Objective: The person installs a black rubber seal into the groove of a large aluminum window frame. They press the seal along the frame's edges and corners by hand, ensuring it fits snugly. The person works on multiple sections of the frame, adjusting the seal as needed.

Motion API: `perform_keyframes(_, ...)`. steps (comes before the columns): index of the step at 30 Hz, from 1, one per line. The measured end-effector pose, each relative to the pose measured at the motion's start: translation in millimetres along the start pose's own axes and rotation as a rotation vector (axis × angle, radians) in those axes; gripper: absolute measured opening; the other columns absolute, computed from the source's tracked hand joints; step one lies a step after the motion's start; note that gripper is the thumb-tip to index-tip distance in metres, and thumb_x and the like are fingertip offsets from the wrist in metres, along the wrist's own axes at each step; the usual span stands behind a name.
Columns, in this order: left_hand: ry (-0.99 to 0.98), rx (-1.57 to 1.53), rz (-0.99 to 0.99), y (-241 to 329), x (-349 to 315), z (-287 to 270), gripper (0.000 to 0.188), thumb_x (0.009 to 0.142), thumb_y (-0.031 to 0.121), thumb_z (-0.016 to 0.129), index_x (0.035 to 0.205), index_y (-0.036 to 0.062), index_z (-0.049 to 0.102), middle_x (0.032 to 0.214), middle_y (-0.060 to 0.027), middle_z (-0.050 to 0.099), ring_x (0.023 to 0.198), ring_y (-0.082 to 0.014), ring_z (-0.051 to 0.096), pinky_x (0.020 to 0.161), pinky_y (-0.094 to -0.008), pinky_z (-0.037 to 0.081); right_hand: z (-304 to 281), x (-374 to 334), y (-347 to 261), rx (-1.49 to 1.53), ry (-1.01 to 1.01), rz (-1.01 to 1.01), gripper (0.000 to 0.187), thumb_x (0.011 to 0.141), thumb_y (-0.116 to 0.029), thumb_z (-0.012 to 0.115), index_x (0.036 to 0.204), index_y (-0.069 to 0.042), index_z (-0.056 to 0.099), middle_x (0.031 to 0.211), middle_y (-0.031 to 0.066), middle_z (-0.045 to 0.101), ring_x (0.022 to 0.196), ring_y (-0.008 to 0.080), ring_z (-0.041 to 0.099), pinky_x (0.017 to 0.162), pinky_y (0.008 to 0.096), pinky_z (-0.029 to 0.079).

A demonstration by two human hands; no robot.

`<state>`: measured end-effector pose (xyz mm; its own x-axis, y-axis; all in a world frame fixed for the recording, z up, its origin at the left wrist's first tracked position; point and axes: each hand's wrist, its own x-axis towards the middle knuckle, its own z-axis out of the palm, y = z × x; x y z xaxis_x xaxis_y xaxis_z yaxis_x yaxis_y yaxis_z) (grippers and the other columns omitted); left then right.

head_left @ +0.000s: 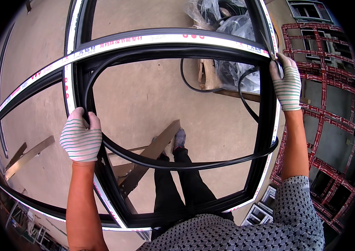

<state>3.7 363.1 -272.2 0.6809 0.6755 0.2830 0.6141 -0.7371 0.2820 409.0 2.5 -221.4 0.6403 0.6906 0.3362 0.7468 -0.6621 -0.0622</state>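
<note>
A black window frame (265,121) with white printed protective film stretches in front of me. Along the inside of its middle opening runs a black rubber sealing strip (181,166), which sags in a loop across the lower part. My left hand (82,136), in a white glove with green stripes, is closed on the strip at the upright bar on the left. At the upper right corner my right hand (287,83), gloved alike, grips a slim pointed metal tool (271,51). Its handle is hidden by the fingers, so its exact kind is unclear.
Beneath the frame, a wooden board (150,157) slants near my feet. Beyond it are clear plastic wrapping (238,75) and torn cardboard (207,74). Red-and-white wrapped frames (323,83) stand at the right. More boards (29,157) lie at the left.
</note>
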Motion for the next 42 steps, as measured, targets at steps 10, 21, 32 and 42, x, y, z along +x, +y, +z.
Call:
perform_keyframes(10,0.006,-0.031,0.006,0.0,1.2,-1.7,0.017,0.086,0.011,0.079,0.100,0.0026,0.073,0.061,-0.0047,0.053,0.052,-0.0161,0.049,0.056,-0.0305,0.048,102.4,62.4,-155.5,0.161,-0.088,-0.349,0.084,0.082,-0.058,0.080,0.142,-0.003,0.060,0.135,0.0202,0.063,0.127,0.0342,0.059,0.113,0.0481,0.042)
perform_keyframes(21,-0.110,-0.045,0.027,1.9,3.8,-12.6,0.013,0.079,0.010,0.078,0.088,0.0044,0.070,0.061,-0.0062,0.052,0.052,-0.0184,0.050,0.054,-0.0317,0.046,110.2,79.2,-170.2,-0.008,-0.169,-0.431,0.074,0.084,-0.055,0.079,0.134,-0.004,0.060,0.113,0.0176,0.070,0.104,0.0327,0.069,0.095,0.0446,0.054)
perform_keyframes(32,-0.126,-0.114,0.036,1.9,4.6,-16.5,0.012,0.077,0.009,0.076,0.085,0.0041,0.068,0.059,-0.0060,0.049,0.050,-0.0173,0.047,0.052,-0.0317,0.044,122.9,78.2,-165.9,0.023,-0.020,-0.472,0.064,0.085,-0.057,0.077,0.121,-0.006,0.064,0.102,0.0143,0.071,0.095,0.0323,0.070,0.087,0.0442,0.055)
perform_keyframes(42,-0.080,-0.082,-0.021,-0.3,2.3,-7.9,0.014,0.083,0.011,0.078,0.094,0.0031,0.073,0.058,-0.0032,0.050,0.051,-0.0135,0.046,0.054,-0.0293,0.044,122.8,75.9,-166.9,0.004,-0.050,-0.450,0.077,0.084,-0.062,0.077,0.132,-0.003,0.064,0.115,0.0170,0.072,0.106,0.0328,0.070,0.096,0.0451,0.054)
